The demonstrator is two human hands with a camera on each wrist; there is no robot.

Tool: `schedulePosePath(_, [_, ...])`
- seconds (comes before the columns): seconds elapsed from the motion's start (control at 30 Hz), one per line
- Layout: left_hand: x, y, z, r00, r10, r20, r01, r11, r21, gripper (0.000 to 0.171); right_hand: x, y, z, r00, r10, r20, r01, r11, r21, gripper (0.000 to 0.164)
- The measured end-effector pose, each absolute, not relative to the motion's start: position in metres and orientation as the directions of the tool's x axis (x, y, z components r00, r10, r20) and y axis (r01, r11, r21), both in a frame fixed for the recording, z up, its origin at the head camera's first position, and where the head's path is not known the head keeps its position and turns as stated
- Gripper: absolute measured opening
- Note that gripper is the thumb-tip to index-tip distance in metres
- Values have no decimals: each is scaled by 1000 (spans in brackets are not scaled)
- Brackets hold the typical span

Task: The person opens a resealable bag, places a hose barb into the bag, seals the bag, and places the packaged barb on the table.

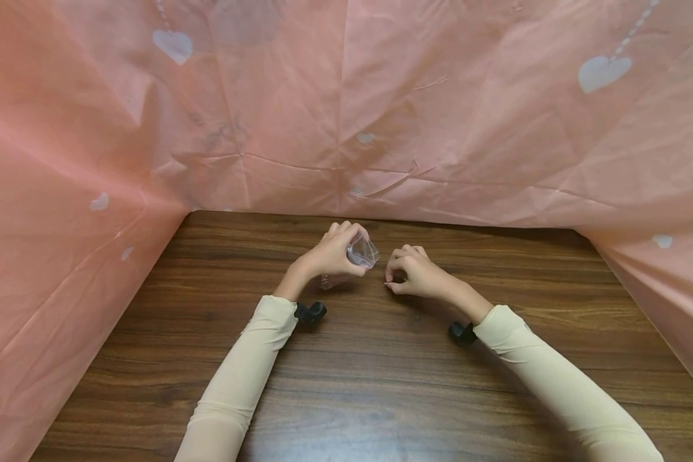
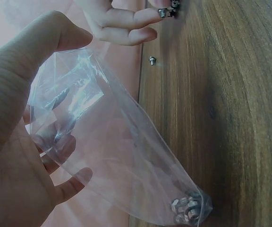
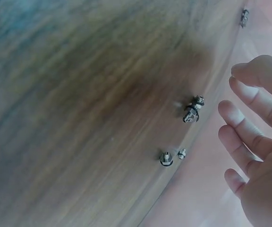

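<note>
My left hand (image 1: 333, 251) holds a clear plastic bag (image 1: 362, 252) at its mouth, thumb on one side and fingers on the other, so the mouth gapes toward the right. Several metal bolts (image 2: 187, 208) lie bunched in the bag's bottom corner. To the right, my right hand (image 1: 418, 273) brings thumb and index fingertips together at a small bolt (image 2: 162, 13). Its other fingers (image 3: 242, 120) bend loosely in the right wrist view. More bolts (image 3: 191, 113) sit on the wood below those fingers, with another pair (image 3: 166, 159) close by.
A single bolt (image 2: 152, 60) stands on the table between bag and right hand. Brown wood-grain tabletop (image 1: 358, 372) spreads under both arms. Pink cloth with pale hearts (image 1: 439, 128) hangs along the back and both sides. Each wrist wears a black camera strap (image 1: 310, 313).
</note>
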State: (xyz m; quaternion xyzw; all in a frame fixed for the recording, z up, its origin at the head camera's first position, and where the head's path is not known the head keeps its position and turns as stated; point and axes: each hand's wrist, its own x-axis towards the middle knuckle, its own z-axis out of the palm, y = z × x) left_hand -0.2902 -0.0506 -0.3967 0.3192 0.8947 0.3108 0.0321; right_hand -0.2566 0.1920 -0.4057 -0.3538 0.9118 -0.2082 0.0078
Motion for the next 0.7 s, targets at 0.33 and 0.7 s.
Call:
schedulePosePath(0.33, [-290,-51,-398,-792,593,144,554,600,577,60,-264,198,-404,-762,-624,174,-626,639,-447,9])
schedulePosePath(0.7, [-290,-51,-397,-794,590,151,555,601,575,60,-269,198,-396,-779,-576,247,-617,636,-463,10])
